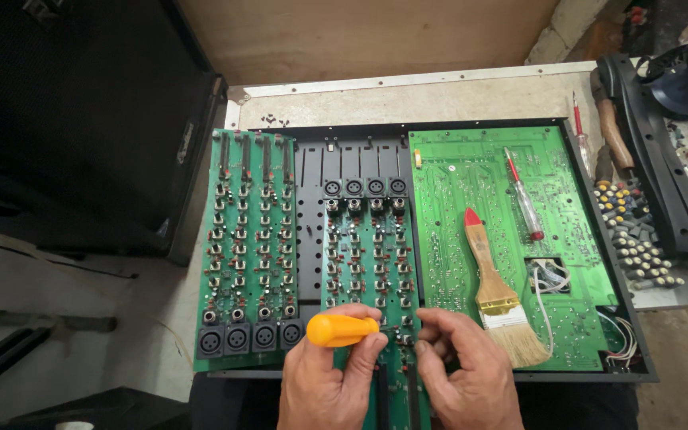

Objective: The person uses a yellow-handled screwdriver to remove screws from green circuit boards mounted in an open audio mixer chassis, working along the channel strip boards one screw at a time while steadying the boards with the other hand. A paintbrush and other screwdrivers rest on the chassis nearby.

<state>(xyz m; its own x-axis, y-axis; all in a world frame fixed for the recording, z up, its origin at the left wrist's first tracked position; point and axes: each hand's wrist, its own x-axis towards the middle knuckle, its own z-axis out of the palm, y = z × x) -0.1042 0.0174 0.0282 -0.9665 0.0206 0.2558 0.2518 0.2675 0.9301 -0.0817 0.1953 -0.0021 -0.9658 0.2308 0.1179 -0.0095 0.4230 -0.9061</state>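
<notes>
hands meet over the middle circuit board (pixel 368 263): left hand (pixel 324 382) grips an orange-handled screwdriver (pixel 342 330), right hand (pixel 467 374) pinches a small part, fingers closed.

Bare hands (pixel 324 382), seemingly no sleeves

Three green circuit boards (pixel 483 239), one paintbrush (pixel 494 291), one orange-handled screwdriver (pixel 342 329), two red-tipped tester screwdrivers (pixel 524 195), two hands (pixel 324 382).

The screwdriver (pixel 342 330) tip was hidden behind the fingers of the left hand (pixel 330 381); both wrists were cut off by the bottom edge.
</notes>
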